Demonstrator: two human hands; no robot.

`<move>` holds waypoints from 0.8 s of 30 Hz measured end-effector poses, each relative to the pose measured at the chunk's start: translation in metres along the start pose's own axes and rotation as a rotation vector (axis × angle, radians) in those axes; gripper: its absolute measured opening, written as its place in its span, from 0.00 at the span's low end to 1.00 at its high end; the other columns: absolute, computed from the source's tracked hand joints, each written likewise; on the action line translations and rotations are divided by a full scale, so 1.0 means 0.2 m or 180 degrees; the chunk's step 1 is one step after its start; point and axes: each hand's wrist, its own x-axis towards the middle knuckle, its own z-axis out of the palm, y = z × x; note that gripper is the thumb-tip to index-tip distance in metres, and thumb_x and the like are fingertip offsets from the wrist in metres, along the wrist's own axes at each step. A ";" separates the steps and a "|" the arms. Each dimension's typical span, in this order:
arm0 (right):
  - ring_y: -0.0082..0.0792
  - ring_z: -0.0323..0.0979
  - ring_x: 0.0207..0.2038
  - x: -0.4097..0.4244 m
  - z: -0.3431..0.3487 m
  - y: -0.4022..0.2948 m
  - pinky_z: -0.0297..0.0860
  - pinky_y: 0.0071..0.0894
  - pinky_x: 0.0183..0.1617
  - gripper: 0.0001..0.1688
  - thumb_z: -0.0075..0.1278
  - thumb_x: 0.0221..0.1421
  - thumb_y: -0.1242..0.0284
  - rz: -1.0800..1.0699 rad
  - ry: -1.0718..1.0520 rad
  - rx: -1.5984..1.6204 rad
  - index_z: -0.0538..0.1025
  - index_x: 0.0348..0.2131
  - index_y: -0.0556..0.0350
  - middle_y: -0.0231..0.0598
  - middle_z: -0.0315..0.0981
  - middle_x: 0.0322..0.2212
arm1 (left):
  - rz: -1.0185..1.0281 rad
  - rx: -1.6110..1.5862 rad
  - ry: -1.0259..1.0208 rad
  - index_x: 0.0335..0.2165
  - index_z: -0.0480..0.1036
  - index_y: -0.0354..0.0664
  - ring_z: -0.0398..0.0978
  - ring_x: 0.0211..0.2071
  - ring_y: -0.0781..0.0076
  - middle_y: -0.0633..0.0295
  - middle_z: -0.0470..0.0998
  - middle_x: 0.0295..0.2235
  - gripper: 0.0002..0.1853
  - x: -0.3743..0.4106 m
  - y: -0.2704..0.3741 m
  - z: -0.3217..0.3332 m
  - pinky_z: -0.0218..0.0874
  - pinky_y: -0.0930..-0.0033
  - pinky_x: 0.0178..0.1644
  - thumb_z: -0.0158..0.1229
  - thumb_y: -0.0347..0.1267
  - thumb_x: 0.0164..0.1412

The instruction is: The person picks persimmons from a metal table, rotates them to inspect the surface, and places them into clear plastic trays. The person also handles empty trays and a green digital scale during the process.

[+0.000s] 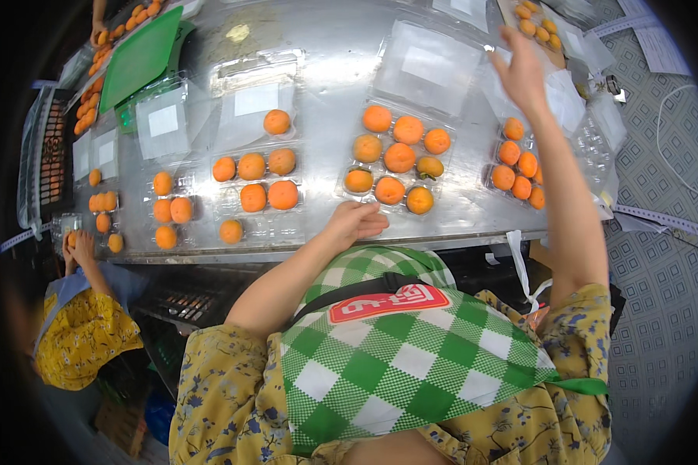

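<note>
My left hand (pixel 359 223) is at the table's front edge, palm partly turned up. It holds nothing, and its fingers point right, just below a transparent plastic clamshell tray (pixel 451 152). Several orange persimmons (pixel 399 157) fill that tray in rows; a green calyx shows on one (pixel 430 167). Behind them the tray's lid (pixel 424 64) lies folded back with a white label on it. My right hand (pixel 521 70) reaches far forward on the right, thumb and fingers apart with nothing in them. Under that forearm sits another tray of persimmons (pixel 509 153), partly hidden by it.
Partly filled persimmon trays (pixel 260 224) line the metal table (pixel 331 75) to the left. Green plastic trays (pixel 139 61) stand behind. A co-worker's hands (pixel 80 247) hold a fruit at far left; another person's hand (pixel 98 32) touches fruit behind. More persimmons (pixel 538 26) sit back right.
</note>
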 end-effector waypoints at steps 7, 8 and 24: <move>0.27 0.71 0.35 -0.71 0.16 -0.12 0.70 0.25 0.35 0.19 0.54 0.52 0.74 0.1293 -0.0822 0.1140 0.73 0.44 0.60 0.38 0.74 0.35 | 0.0689 0.0925 0.0279 0.40 0.71 0.34 0.78 0.34 0.68 0.54 0.78 0.35 0.13 -0.20 0.04 -0.11 0.69 0.72 0.37 0.55 0.33 0.60; 0.26 0.71 0.33 -0.78 0.16 -0.15 0.70 0.24 0.34 0.18 0.55 0.51 0.74 0.1388 -0.0848 0.1199 0.73 0.43 0.60 0.37 0.74 0.34 | 0.1053 0.1070 0.0449 0.40 0.71 0.34 0.77 0.34 0.70 0.56 0.78 0.35 0.12 -0.21 0.03 -0.12 0.68 0.73 0.38 0.54 0.32 0.61; 0.48 0.65 0.48 -0.53 0.26 -0.26 0.63 0.41 0.53 0.31 0.55 0.47 0.72 0.0213 -0.0311 0.0595 0.68 0.53 0.51 0.44 0.69 0.47 | 0.2293 0.2147 0.1359 0.54 0.63 0.32 0.75 0.43 0.65 0.50 0.73 0.45 0.29 -0.09 0.00 -0.15 0.65 0.67 0.48 0.58 0.28 0.53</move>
